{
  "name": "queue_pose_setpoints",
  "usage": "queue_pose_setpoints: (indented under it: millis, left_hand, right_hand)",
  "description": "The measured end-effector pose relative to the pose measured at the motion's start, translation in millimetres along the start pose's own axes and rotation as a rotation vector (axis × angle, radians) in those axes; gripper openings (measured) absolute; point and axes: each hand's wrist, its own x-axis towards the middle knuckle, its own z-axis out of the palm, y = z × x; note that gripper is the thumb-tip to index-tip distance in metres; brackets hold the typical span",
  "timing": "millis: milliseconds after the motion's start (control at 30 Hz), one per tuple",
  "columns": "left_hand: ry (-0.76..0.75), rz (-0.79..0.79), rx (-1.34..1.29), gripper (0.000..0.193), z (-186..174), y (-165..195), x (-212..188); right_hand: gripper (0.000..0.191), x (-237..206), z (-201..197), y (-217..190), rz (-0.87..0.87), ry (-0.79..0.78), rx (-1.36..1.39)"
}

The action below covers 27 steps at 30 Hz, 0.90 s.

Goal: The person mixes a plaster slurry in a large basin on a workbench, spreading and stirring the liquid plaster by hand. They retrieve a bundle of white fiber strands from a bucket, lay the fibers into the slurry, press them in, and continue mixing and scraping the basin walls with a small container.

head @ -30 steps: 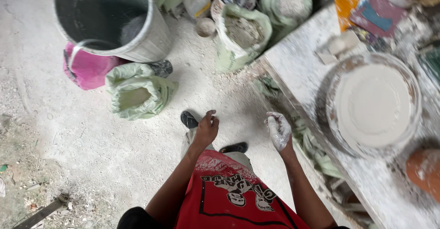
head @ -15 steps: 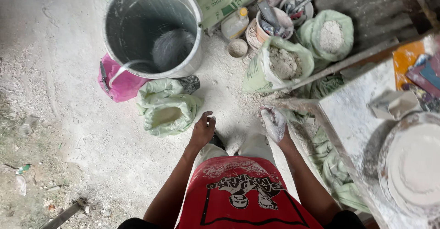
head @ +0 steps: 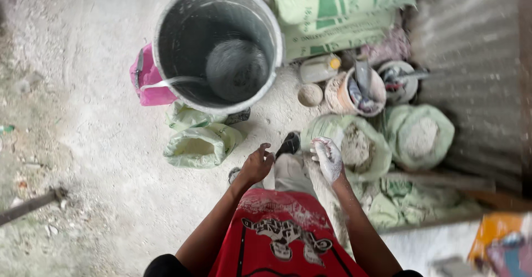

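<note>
Below, both hands hung empty: the left hand [head: 256, 165] loosely curled, the right hand [head: 328, 158] half open and coated in white powder. Nearest the right hand sat an open green sack [head: 354, 146] of greyish powder; a second [head: 419, 136] lay beyond, a third [head: 200, 145] near the left. One big grey bucket [head: 218, 47] held a bowl-like shape, hard to make out.

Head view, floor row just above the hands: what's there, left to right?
Open green bag of powder → left hand → right hand, coated white → open green sack → round green sack of white powder.
</note>
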Motion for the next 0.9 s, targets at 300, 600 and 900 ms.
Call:
queue_pose_setpoints:
  millis: [300, 600, 900]
  left_hand:
    - [0.266, -0.141, -0.079, 0.048, -71.7, -32.2, 150.6]
    - [0.060, -0.310, 0.554, 0.062, -96.4, -268.0, 434.7]
    - [-0.069, -0.507, 0.655, 0.129, -105.2, -345.0, 583.2]
  right_hand:
    - [0.032, 139.3, 17.2, 1.8, 0.080, -0.096, 0.015]
    - [0.028, 317.1, 60.5, 139.2, -0.024, 0.257, 0.246]
    - [0.026, 341.3, 25.5, 257.5, -0.013, 0.507, 0.384]
